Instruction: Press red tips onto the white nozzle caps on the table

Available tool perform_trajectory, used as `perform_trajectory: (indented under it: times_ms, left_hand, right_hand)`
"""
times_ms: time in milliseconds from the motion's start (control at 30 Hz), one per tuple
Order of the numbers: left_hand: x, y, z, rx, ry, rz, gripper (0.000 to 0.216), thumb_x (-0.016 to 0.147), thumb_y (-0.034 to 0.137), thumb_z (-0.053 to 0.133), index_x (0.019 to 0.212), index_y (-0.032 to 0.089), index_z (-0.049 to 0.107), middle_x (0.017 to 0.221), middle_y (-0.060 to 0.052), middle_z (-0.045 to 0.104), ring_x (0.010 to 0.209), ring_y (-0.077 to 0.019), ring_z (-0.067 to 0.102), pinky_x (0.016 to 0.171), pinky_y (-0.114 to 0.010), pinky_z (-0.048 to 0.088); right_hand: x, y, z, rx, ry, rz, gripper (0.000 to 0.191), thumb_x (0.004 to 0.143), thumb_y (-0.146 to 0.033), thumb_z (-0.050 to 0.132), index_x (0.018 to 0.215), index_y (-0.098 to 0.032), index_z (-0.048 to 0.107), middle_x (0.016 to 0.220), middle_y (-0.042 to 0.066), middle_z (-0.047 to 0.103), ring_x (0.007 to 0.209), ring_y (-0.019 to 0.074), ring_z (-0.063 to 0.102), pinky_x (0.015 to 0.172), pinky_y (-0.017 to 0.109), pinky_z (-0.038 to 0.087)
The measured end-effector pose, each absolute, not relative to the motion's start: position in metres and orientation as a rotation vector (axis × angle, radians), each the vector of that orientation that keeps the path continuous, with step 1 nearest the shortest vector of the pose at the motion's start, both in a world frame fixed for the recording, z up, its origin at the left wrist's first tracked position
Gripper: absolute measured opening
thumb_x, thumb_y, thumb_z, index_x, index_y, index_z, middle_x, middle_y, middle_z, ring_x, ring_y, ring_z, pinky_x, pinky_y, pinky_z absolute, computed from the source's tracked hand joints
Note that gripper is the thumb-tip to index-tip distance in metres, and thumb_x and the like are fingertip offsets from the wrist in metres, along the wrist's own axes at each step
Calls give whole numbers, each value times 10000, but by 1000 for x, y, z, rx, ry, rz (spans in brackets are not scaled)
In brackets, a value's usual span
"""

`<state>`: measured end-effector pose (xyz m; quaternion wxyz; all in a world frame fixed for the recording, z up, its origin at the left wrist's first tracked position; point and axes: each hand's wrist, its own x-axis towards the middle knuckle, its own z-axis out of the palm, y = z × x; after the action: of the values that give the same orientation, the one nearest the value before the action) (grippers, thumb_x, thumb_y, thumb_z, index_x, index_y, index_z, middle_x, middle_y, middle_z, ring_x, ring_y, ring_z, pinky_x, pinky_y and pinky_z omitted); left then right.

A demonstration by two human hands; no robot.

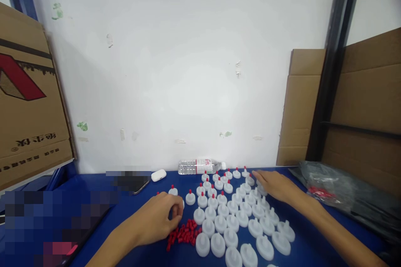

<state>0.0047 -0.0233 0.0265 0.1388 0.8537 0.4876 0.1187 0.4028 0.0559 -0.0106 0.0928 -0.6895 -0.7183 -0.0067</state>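
Many white plastic caps point(233, 221) stand in rows on the blue table point(313, 246); the far ones carry a small red tip, the near ones are plain. A heap of small red plugs point(184, 234) lies left of the rows. My left hand point(158, 219) rests beside that heap, fingers curled together in a pinch near a white cap; what they hold is hidden. My right hand point(274, 185) reaches over the far right rows, fingers bent down onto a white cap point(260, 190).
A clear water bottle point(200, 166) lies against the white wall. A white earbud case point(158, 175) and a dark phone lie at the left. Cardboard boxes point(29, 104) stand on both sides. A dark plastic bag point(338, 194) lies at the right.
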Motion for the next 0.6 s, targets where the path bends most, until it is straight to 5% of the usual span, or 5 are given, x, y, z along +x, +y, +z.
perform_trajectory:
  times_ms: [167, 433, 600]
  left_hand:
    - [7, -24, 29, 2501, 1453, 437, 98, 870, 188, 556, 807, 227, 621, 726, 24, 668, 606, -155, 568, 573, -245, 357]
    - [7, -21, 24, 2499, 1445, 523, 179, 887, 185, 551, 945, 241, 711, 899, 4, 738, 698, -169, 635, 644, -255, 416]
    - [11, -19, 25, 2467, 1403, 608, 233, 979, 306, 541, 1009, 233, 760, 919, -20, 762, 742, -189, 664, 717, -287, 457]
  right_hand:
    - [406, 59, 2, -1902, -2091, -81, 281, 1021, -315, 500, 1089, -194, 743, 1012, 121, 756, 929, 269, 707, 820, 372, 505]
    - [380, 51, -15, -1646, -2203, 1, 229, 898, -365, 616, 855, -222, 790, 884, 81, 781, 902, 290, 712, 766, 329, 494]
    - [374, 49, -14, -1527, -2139, -62, 194, 936, -291, 547, 898, -217, 722, 987, 103, 765, 1002, 304, 693, 879, 374, 504]
